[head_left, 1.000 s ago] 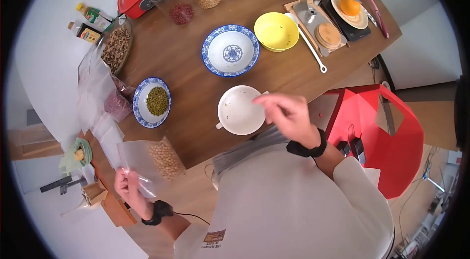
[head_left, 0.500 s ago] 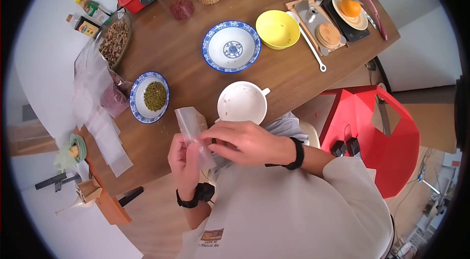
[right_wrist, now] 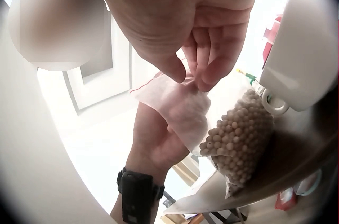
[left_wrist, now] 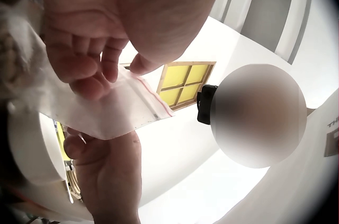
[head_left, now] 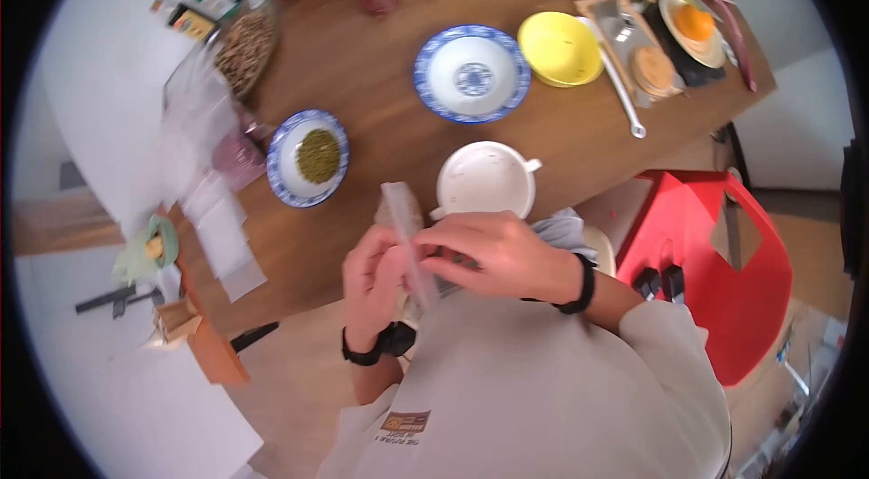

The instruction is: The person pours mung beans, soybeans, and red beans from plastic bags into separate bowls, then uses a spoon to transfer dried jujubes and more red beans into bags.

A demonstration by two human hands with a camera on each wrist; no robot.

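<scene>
Along our bench's (head_left: 389,99) edge, the bag (right_wrist: 238,139) has neared the white bowl (head_left: 487,176) — left hand (head_left: 371,284) and right hand (head_left: 507,254) share it, fingers clamped.

Desk (head_left: 389,117): was evenly lit but motion-blurred, its edge bowed.
Left hand (left_wrist: 116,25): fell in shadow against white glare.
Right hand (right_wrist: 196,20): was likewise backlit.

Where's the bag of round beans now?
In the right wrist view, the bag of round beans shows right of centre, pinched by the right hand, below the white bowl.
</scene>
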